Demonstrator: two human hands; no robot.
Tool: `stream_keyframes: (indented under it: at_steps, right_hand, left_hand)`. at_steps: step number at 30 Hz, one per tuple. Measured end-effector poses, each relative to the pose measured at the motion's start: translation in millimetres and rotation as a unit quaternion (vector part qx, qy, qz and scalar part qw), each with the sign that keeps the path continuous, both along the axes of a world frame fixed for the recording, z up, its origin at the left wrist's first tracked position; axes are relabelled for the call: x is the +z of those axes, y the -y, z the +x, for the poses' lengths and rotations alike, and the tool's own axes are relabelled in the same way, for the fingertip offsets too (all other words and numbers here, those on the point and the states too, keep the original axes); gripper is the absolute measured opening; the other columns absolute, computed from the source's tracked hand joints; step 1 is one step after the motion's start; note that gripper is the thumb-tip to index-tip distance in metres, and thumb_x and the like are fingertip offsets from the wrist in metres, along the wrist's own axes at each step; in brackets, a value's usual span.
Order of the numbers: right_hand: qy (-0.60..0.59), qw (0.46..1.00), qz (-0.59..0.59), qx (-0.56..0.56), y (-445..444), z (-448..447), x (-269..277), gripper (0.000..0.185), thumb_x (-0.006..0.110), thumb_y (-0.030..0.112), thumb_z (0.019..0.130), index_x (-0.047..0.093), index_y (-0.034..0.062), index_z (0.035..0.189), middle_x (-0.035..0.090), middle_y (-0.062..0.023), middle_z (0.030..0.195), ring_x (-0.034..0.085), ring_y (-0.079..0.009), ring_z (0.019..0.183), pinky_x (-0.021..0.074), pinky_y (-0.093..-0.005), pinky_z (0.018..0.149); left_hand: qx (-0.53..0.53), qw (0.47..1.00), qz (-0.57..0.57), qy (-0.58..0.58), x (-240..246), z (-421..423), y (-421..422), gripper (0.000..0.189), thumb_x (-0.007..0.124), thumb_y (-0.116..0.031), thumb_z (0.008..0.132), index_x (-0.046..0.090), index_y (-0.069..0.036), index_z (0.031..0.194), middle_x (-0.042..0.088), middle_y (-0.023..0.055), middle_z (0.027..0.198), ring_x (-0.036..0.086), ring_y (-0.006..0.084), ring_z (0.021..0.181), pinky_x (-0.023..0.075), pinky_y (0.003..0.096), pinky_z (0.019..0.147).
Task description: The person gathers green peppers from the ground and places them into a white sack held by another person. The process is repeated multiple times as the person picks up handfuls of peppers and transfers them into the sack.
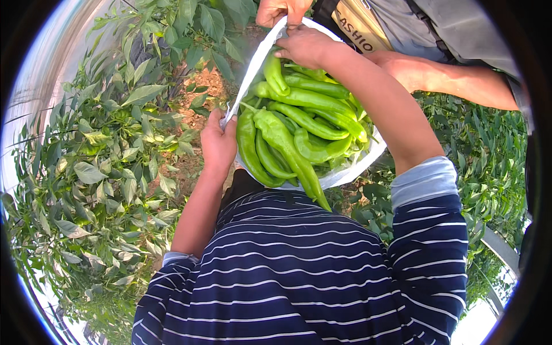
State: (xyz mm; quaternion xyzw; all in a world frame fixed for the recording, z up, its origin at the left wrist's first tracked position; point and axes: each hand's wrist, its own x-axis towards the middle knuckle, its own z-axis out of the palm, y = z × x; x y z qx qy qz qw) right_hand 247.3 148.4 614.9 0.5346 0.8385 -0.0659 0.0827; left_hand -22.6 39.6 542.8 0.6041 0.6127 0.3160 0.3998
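A white plastic bag full of long green peppers hangs in front of my body with its mouth wide. My left hand pinches the bag's near left rim between thumb and fingers. Over the far side of the mouth, my right hand has its fingertips against the inner rim, close to the top of an upright pepper; whether they grip anything is hard to see. One long pepper sticks out over the near rim towards my striped shirt.
Another person's hand holds the bag's far rim, and that person's other forearm reaches in behind my right arm. Leafy pepper plants grow on both sides. Bare brown soil shows between the rows.
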Motion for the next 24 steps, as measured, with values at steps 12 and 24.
stream_keyframes:
  at_steps: [12, 24]
  right_hand:
    - [-0.223, 0.952, -0.081, -0.195, 264.1, -23.1, 49.1, 0.051, 0.077, 0.042, 0.077, 0.062, 0.0043, 0.108, 0.067, -0.0159, 0.086, 0.067, -0.0311, 0.073, 0.0548, -0.0380, 0.064]
    - [-0.183, 0.955, -0.011, -0.234, 233.3, -19.2, -4.7, 0.084, 0.076, 0.013, 0.071, 0.038, 0.0130, 0.146, 0.061, -0.0201, 0.113, 0.064, -0.0371, 0.088, 0.0550, -0.0435, 0.077]
  left_hand:
    - [0.033, 0.928, -0.320, 0.187, 23.4, -2.9, 47.8, 0.047, 0.051, -0.039, 0.100, 0.055, 0.002, 0.122, 0.067, 0.0131, 0.105, 0.070, 0.0204, 0.086, 0.0602, 0.0338, 0.061]
    - [-0.099, 0.931, -0.304, 0.174, 28.0, -4.6, 31.4, 0.022, 0.051, -0.012, 0.098, 0.060, 0.008, 0.095, 0.068, 0.0144, 0.080, 0.067, 0.0190, 0.060, 0.0588, 0.0285, 0.053]
